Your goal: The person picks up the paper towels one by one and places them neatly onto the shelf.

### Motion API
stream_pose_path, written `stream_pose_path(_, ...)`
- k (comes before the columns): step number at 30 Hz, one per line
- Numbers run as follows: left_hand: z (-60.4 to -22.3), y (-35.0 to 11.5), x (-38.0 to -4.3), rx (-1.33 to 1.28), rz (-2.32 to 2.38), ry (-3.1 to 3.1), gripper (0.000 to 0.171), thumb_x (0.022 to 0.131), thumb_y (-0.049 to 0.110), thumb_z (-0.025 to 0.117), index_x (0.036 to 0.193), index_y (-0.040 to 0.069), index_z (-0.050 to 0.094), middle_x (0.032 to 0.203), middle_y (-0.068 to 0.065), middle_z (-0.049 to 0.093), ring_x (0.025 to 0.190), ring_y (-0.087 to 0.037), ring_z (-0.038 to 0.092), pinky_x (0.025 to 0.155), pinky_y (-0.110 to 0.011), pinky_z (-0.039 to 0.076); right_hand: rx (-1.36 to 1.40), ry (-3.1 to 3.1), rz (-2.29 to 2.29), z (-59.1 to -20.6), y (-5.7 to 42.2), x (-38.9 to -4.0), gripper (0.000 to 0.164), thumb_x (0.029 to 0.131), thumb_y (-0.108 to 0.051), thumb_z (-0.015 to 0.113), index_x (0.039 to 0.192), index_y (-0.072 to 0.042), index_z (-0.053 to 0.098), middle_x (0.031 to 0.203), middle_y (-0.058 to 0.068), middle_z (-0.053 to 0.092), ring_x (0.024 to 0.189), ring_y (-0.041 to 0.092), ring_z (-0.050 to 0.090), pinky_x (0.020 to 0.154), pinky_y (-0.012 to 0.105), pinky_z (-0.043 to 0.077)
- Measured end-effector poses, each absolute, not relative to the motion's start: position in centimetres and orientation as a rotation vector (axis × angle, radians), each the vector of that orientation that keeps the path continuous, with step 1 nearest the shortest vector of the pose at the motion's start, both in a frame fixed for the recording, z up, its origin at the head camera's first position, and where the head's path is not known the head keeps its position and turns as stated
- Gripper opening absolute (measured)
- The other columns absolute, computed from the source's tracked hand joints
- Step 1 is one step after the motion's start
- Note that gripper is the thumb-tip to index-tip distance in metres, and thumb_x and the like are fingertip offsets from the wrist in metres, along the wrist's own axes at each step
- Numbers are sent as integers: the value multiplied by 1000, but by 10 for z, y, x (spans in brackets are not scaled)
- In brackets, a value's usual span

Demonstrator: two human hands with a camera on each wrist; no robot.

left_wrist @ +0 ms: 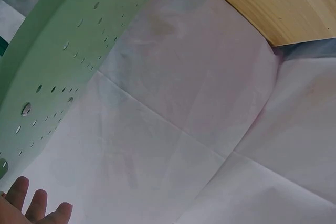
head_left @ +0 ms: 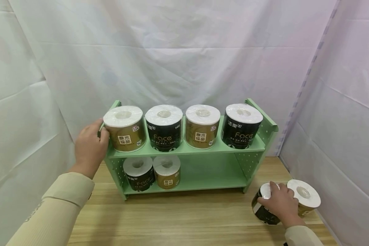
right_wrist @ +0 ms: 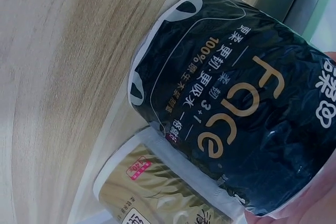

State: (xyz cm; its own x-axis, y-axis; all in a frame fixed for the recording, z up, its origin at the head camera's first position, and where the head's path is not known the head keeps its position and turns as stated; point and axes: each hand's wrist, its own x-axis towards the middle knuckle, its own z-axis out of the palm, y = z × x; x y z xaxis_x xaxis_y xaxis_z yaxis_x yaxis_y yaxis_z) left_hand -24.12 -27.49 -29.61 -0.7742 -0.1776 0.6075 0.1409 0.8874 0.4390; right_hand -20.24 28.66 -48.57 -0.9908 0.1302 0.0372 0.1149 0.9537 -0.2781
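Observation:
In the head view my left hand [head_left: 90,145] is at the upper left side panel of a green two-tier shelf [head_left: 209,171]. Its thumb and fingers close about the panel's edge, beside a gold-wrapped toilet roll [head_left: 130,136]. The left wrist view shows a few loosely bent fingertips by the perforated side panel [left_wrist: 58,61]. At the lower right, my right hand [head_left: 281,201] grips a black-wrapped toilet roll [head_left: 261,208] from above. That roll tilts over the table; the right wrist view shows its "Face" label [right_wrist: 241,108]. Right behind it stands another gold-wrapped roll [head_left: 305,196].
Along the top tier are also a black roll [head_left: 164,131], a gold roll [head_left: 202,130] and a black roll [head_left: 243,130]. Below them, a black roll [head_left: 139,174] and a gold roll [head_left: 167,174] stand at the left. White cloth [head_left: 184,68] surrounds the wooden table [head_left: 172,218].

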Motion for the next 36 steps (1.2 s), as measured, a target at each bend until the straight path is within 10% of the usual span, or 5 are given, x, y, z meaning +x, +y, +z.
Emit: stream_pose_path(36, -295, -273, -240, 21, -590, -2364, 43, 99, 19, 37, 130, -3, 57, 124, -29, 58, 117, -47, 50, 98, -61, 39, -114, -2999, 459, -475, 268, -190, 88, 71, -48, 75, 134, 7, 47, 131, 42, 39, 112, 64, 37, 81, 78, 33)
